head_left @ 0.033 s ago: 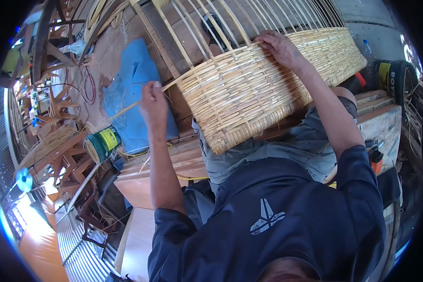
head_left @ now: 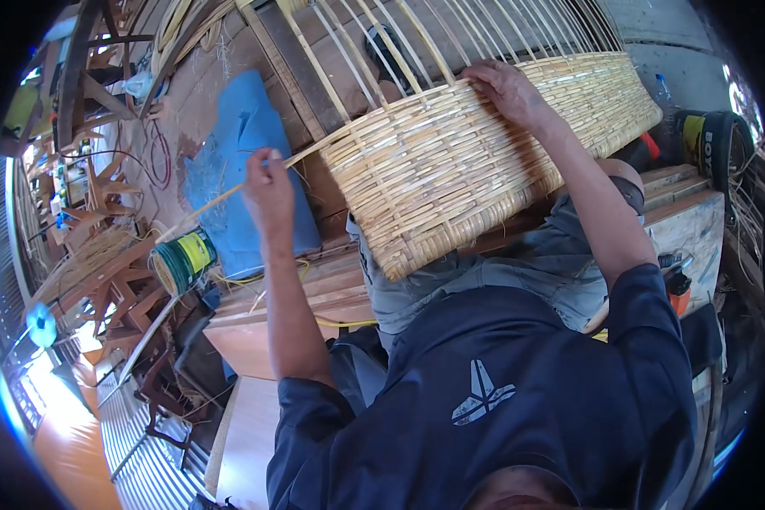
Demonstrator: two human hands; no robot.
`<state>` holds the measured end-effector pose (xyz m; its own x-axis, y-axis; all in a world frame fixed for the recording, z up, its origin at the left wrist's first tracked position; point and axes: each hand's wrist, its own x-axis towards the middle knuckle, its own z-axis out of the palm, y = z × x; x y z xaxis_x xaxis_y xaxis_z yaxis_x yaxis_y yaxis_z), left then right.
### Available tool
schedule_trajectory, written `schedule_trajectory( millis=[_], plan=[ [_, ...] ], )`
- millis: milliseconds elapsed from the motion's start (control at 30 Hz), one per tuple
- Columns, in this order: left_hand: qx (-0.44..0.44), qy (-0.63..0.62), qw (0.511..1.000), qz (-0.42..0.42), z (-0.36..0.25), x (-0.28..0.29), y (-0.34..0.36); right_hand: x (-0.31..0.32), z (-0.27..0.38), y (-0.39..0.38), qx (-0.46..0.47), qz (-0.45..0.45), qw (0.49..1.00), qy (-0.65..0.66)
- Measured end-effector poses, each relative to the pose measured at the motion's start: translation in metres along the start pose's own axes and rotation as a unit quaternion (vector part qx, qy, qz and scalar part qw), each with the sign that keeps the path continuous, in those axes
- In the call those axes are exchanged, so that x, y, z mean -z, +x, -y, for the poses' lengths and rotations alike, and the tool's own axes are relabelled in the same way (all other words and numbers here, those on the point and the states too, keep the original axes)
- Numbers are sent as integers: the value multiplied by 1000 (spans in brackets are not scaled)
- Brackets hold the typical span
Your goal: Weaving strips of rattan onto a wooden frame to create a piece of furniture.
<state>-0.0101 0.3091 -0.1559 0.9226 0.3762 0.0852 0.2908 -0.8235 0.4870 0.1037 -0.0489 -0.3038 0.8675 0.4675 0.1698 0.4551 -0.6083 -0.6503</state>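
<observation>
A long woven cane panel (head_left: 484,153), with upright rods (head_left: 416,47) rising from its top edge, lies across my lap. My left hand (head_left: 268,191) is closed on a long cane strip (head_left: 221,195) that runs from the panel's upper left corner down and leftward, over a blue mat (head_left: 242,110). My right hand (head_left: 510,93) has its fingers curled over the panel's top edge among the rods, gripping it; the fingertips are partly hidden.
Stacked boards (head_left: 255,336) lie beneath me. A green and yellow tub (head_left: 183,259) is at left, a dark bucket (head_left: 714,144) and plastic bottle (head_left: 661,93) at right. Wooden chair frames (head_left: 115,195), cords (head_left: 157,161) and cane coils (head_left: 183,30) crowd the left side.
My left hand has shifted slightly to the left along the cane strip. My right hand is a little lower but still at the same place on the panel's top edge.
</observation>
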Motion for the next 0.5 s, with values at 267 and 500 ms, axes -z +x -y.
schedule_trajectory(
  millis=[267,500],
  plan=[
    [35,78,996,2,-22,19,9,2,34,-9,-59,37,991,-116],
    [-107,221,969,-31,-5,17,18,2,32,-1,-96,112,981,-125]
  ],
)
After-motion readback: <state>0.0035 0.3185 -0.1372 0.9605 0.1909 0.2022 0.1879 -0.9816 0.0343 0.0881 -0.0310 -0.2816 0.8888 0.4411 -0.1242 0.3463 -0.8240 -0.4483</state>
